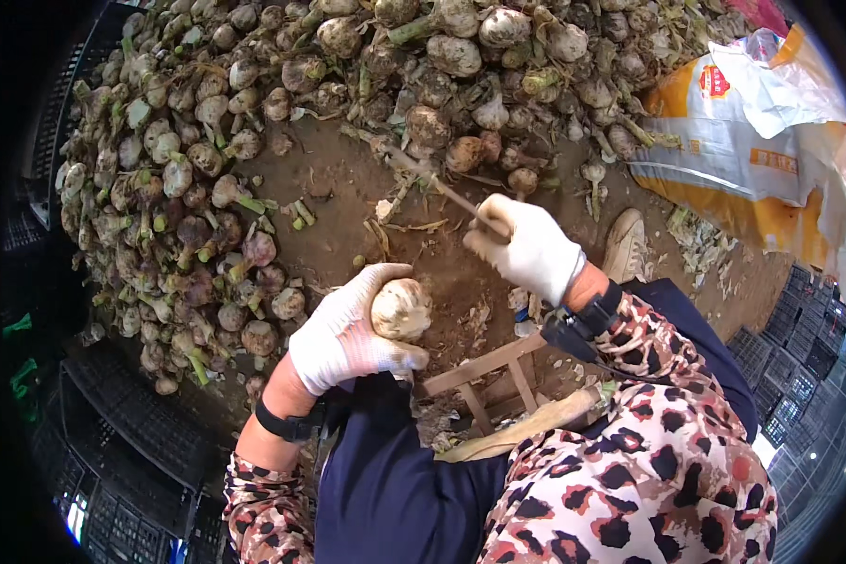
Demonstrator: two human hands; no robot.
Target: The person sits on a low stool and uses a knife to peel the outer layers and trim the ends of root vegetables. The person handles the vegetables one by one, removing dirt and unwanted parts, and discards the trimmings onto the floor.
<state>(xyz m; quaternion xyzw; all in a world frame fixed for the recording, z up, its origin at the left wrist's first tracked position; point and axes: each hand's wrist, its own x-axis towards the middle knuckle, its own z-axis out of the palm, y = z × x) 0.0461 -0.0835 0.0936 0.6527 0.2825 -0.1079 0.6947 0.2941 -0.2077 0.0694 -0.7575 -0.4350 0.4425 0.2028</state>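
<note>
My left hand (349, 335), in a white knit glove, holds a large pale garlic bulb (400, 309) between thumb and fingers, above my knee. My right hand (529, 247), gloved the same way, grips one end of a long thin brownish tool (458, 197), perhaps a knife. Its far end is blurred and points up and left, over the edge of the garlic heap (423, 84). The tool and the held bulb are apart. Dirty bulbs, many with stalks, curve around the bare soil (303, 183) from the left to the top.
At right stands a white and orange plastic sack (733, 162) bearing writing. Black plastic crates are stacked at lower left (141, 416) and at right (789, 338). A wooden frame (493, 366) lies by my legs. My shoe (626, 243) rests beyond my right hand, near peeled skins (701, 247).
</note>
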